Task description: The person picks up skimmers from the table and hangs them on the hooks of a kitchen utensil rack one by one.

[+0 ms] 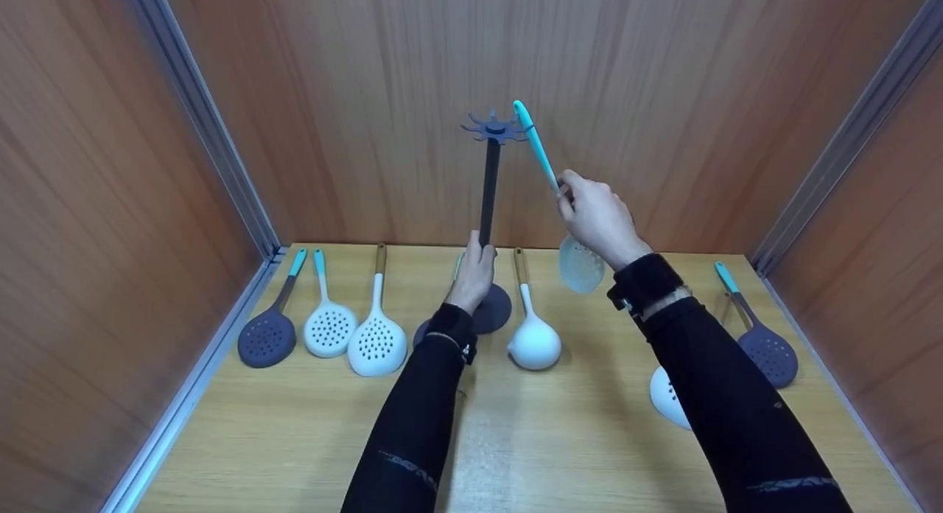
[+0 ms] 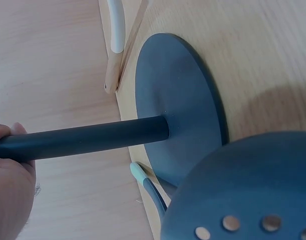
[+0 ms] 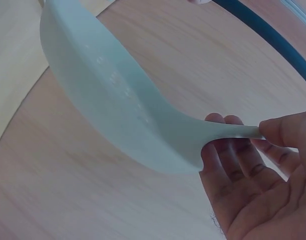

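Observation:
A dark utensil stand [image 1: 489,189] rises at the back middle of the wooden table [image 1: 295,439]. My left hand [image 1: 475,256] grips its pole low down, just above the round base [image 2: 178,105]; the pole [image 2: 92,140] runs out of that hand [image 2: 10,175]. My right hand [image 1: 569,194] holds a pale blue skimmer with a teal handle [image 1: 536,148], lifted and tilted. The handle's tip is at the hooked crown [image 1: 495,127] of the stand. The skimmer's head [image 1: 580,264] hangs below the hand. In the right wrist view the fingers [image 3: 243,165] pinch the skimmer's neck next to its head [image 3: 117,105].
Lying flat on the table are a dark skimmer [image 1: 267,339], two white skimmers [image 1: 330,327] [image 1: 377,343], a white ladle [image 1: 534,343], another dark skimmer [image 1: 768,351] and a white one [image 1: 667,399] half under my right arm. A further dark skimmer [image 2: 253,195] lies by the base. Wooden walls close three sides.

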### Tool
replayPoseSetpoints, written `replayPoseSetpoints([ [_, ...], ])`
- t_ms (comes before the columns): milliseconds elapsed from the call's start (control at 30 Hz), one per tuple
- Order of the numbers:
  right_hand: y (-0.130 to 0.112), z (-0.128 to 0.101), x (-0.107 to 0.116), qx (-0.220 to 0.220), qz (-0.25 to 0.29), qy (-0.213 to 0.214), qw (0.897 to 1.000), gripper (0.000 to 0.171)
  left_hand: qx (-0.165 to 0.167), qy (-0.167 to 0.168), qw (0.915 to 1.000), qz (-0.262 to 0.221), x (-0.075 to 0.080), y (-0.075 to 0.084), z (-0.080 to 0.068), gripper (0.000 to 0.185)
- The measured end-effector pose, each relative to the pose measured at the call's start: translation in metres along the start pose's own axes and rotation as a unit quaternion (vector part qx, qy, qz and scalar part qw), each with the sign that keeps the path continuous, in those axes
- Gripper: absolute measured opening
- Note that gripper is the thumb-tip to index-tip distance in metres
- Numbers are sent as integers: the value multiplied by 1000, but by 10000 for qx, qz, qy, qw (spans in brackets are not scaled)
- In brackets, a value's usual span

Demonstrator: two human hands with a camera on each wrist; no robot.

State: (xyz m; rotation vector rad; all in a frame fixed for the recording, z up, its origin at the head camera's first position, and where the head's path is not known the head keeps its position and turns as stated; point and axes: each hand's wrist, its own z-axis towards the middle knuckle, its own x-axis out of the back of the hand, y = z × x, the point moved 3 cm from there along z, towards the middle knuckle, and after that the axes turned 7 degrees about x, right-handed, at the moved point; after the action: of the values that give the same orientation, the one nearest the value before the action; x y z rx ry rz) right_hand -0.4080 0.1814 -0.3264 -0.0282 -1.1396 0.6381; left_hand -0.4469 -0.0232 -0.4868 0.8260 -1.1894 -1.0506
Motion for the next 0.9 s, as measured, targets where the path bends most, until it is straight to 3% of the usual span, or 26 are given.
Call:
replayPoseSetpoints([
  [500,4,-3,-7,161,-194,-88,9996,20,-13,-14,10000,-92,0,0,3,20],
  [900,4,-2,-17,87,-12,-134,9999,17,-89,-33,10000,-19,2,2,3,23],
])
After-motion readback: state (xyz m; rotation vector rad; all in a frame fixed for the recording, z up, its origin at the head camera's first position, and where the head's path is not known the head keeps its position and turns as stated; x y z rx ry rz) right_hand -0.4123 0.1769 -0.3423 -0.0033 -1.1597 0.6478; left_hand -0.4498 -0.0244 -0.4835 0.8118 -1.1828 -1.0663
